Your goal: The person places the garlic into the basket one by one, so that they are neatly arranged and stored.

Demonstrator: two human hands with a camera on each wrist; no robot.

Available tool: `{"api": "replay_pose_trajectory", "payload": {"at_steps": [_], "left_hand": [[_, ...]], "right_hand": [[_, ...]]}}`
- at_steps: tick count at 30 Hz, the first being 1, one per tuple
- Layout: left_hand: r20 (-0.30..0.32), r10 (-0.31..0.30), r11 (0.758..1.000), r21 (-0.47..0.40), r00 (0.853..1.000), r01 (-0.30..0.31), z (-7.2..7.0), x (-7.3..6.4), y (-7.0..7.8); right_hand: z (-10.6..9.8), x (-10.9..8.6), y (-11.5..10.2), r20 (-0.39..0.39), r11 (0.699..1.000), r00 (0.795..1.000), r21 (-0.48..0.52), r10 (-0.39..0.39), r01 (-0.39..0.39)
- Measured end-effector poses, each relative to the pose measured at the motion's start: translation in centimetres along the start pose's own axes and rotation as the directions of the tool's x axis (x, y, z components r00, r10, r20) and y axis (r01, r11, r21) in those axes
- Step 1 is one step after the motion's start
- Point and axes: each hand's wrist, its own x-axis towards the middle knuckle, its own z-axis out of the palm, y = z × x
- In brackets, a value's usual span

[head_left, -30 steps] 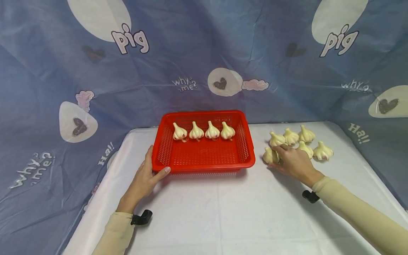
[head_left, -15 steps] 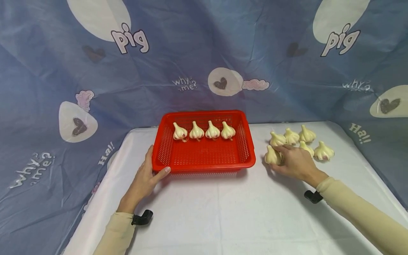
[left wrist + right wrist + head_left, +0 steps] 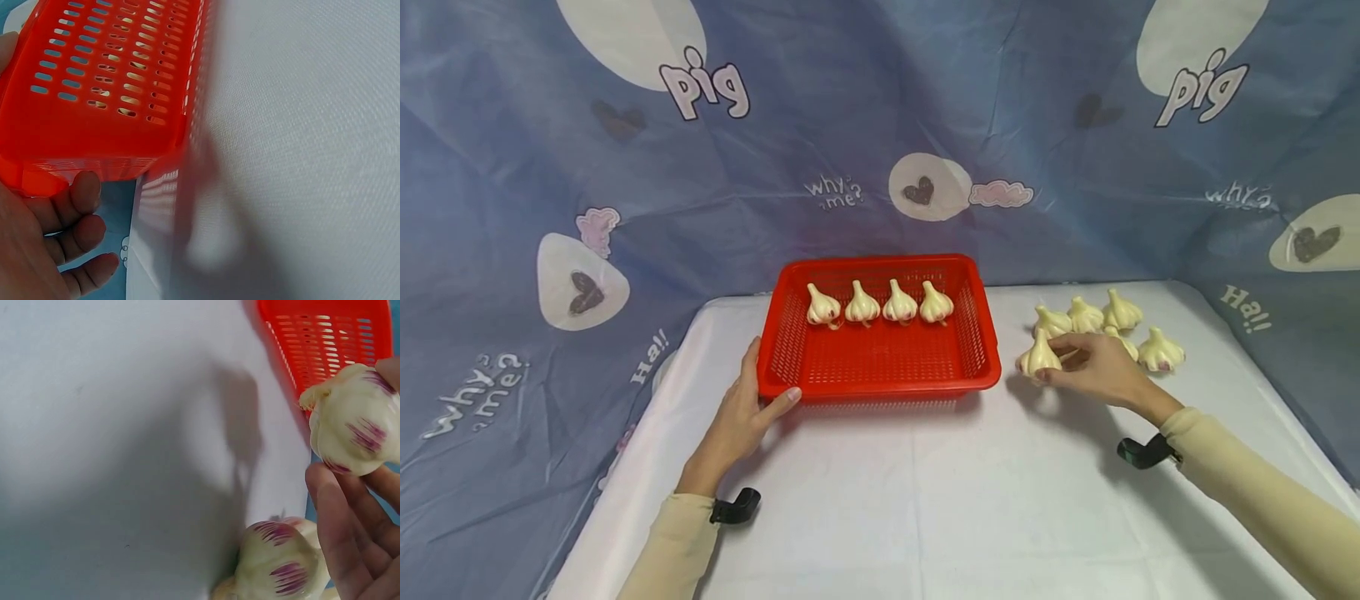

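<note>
At the front left corner of a red plastic basket (image 3: 880,388), my left hand (image 3: 741,417) grips the rim, thumb over the top and fingers along the outside. The left wrist view has the basket's slotted wall (image 3: 94,131) beside my curled fingers (image 3: 87,231). My right hand (image 3: 1101,371) pinches a garlic bulb (image 3: 1039,357) between thumb and fingers, its neck pointing up, to the right of the basket. Purple streaks mark this garlic bulb (image 3: 362,425) in the right wrist view, where its shadow falls on the table apart from it.
Along the basket's back half stands a row of several garlic bulbs (image 3: 862,307). Several more bulbs (image 3: 1086,315) cluster on the white table (image 3: 850,500) behind my right hand, with one bulb (image 3: 1161,350) to its right. A blue printed cloth (image 3: 865,125) hangs behind.
My right hand has taken hold of the front left garlic bulb of the cluster and raised it off the table. My left hand has stayed on the basket's corner.
</note>
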Motion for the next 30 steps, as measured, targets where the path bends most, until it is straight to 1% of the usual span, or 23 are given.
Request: {"api": "replay_pose_trajectory", "payload": {"at_steps": [4,12,16,19,23,25,30], "left_hand": [[0.001,0.005,1.000,-0.012,1.000,-0.005,0.0,0.0,0.1],[-0.002,0.003,1.000,-0.014,1.000,-0.003,-0.1,0.1,0.0],[-0.005,0.006,1.000,-0.012,1.000,-0.006,-0.1,0.1,-0.1],[-0.010,0.013,1.000,-0.016,1.000,-0.013,-0.1,0.1,-0.2],[-0.011,0.015,1.000,-0.027,1.000,-0.015,-0.1,0.0,-0.2],[-0.011,0.012,1.000,-0.028,1.000,-0.013,-0.1,0.0,-0.1],[-0.010,0.001,1.000,-0.027,1.000,-0.001,0.0,-0.1,0.0]], "right_hand": [[-0.3,0.3,-0.1,0.025,0.999,1.000,0.041,0.002,-0.003],[-0.9,1.1,-0.9,0.028,0.999,1.000,0.034,0.007,-0.008],[-1.4,1.8,-1.7,0.039,0.998,0.999,0.057,0.022,-0.024],[-1.8,2.5,-2.5,0.048,0.997,0.998,0.064,0.048,-0.051],[-2.2,3.4,-3.5,0.050,0.997,0.996,0.042,0.067,-0.069],[-2.2,3.8,-3.9,0.051,0.996,0.996,0.044,0.069,-0.072],[-2.2,4.9,-4.9,0.045,0.998,0.998,0.050,0.046,-0.048]]}}
